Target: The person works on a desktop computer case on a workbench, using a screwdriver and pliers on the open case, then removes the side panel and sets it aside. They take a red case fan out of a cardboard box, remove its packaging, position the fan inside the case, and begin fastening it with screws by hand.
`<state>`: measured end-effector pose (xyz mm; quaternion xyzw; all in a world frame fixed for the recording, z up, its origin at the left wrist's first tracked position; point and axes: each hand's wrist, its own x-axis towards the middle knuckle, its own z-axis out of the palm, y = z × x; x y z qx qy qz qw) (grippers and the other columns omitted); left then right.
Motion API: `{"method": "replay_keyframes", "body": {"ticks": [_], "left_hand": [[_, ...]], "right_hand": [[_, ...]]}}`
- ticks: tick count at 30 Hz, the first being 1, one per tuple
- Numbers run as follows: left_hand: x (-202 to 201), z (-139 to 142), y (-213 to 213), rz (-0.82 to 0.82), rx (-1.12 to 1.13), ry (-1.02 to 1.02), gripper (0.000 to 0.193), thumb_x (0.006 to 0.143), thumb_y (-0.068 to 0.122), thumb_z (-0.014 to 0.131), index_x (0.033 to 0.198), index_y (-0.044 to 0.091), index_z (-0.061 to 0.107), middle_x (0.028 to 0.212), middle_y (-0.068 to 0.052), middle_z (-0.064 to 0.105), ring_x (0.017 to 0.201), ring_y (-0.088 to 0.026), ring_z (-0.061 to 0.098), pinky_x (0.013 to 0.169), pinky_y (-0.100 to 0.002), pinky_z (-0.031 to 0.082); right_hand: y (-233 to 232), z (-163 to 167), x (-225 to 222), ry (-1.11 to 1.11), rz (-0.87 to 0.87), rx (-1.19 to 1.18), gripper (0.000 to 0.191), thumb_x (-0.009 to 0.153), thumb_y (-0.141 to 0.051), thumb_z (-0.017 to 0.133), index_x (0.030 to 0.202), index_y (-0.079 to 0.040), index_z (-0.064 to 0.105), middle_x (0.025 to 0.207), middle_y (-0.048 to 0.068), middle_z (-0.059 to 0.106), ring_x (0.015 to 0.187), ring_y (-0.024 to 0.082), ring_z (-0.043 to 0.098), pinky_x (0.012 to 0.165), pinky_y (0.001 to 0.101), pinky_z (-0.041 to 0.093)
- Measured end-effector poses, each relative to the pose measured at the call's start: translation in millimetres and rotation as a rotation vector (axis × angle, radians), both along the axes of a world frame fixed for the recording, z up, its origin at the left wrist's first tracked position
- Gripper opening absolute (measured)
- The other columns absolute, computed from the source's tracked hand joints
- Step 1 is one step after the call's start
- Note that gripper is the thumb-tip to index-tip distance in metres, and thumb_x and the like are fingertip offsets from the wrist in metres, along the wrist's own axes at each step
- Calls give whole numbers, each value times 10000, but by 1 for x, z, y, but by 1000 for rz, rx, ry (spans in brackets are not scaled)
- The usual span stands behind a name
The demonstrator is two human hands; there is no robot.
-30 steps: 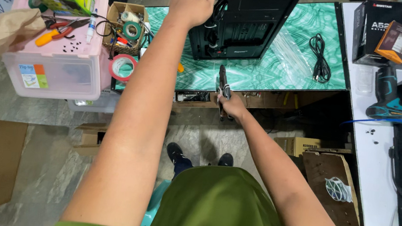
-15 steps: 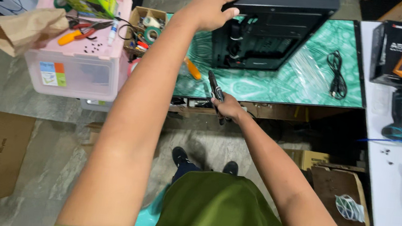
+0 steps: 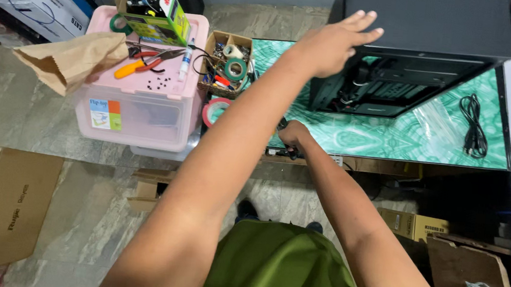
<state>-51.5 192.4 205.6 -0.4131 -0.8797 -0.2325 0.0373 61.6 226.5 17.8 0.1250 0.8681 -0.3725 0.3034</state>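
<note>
My left hand (image 3: 335, 43) is stretched far forward with its fingers apart, at the top left corner of a black computer case (image 3: 429, 23) that stands on a green marbled table (image 3: 391, 140). Whether the palm touches the case I cannot tell. My right hand (image 3: 293, 134) is closed in a fist at the table's front edge. It grips a dark-handled tool (image 3: 282, 124), which is mostly hidden by the fingers. The open side of the case (image 3: 396, 88) shows dark innards and faces me.
Left of the table stands a pink plastic box (image 3: 138, 112) carrying pliers (image 3: 152, 59), a brown paper bag (image 3: 69, 59) and a small carton. A cardboard tray of tape rolls (image 3: 228, 67) and a red tape roll (image 3: 214, 110) lie beside it. A black cable (image 3: 472, 122) rests on the table.
My left hand has moved right, onto the case's corner. My right hand has lowered the tool, which earlier pointed up, down to the table's edge. The view has come closer.
</note>
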Motion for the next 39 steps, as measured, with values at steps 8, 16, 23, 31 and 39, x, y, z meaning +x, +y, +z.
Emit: {"method": "replay_keyframes", "body": {"ticks": [8, 16, 23, 31, 39], "left_hand": [[5, -16, 9, 56, 55, 96, 808, 893, -71, 551, 1532, 414, 457, 1686, 61, 275, 1573, -177, 278, 1118, -307, 512], [15, 2, 15, 147, -115, 22, 988, 828, -205, 478, 1539, 476, 397, 1713, 110, 196, 1587, -133, 261, 697, -205, 581], [14, -10, 18, 157, -8, 91, 971, 818, -186, 511, 1519, 481, 437, 1697, 126, 259, 1582, -125, 278, 849, -209, 592], [17, -6, 18, 168, 78, 123, 621, 931, 85, 643, 1488, 339, 536, 1650, 11, 353, 1534, -205, 346, 1106, -365, 517], [30, 28, 24, 259, -63, -9, 574, 924, 149, 673, 1465, 287, 539, 1626, -50, 340, 1489, -268, 343, 1128, -434, 432]], "right_hand": [[-49, 1, -34, 146, -166, 102, 358, 924, -328, 680, 1039, 8, 731, 976, 210, 722, 841, 326, 682, 730, 468, 543], [-60, 5, -59, 220, -285, 174, 350, 966, -351, 666, 1108, -34, 716, 1101, 195, 688, 1009, 336, 629, 859, 484, 504], [-65, 11, -46, 273, -279, 96, 345, 1002, -371, 655, 1168, -72, 703, 1209, 181, 658, 1155, 346, 583, 972, 497, 471], [-2, -1, -8, 518, -226, 92, 343, 1044, -394, 641, 1238, -115, 688, 1334, 166, 624, 1322, 356, 531, 1101, 513, 433], [114, -33, 58, 655, -165, 662, 578, 853, -463, 737, 1325, -150, 621, 1438, 242, 383, 1333, 434, 352, 1071, 599, 283]]}}
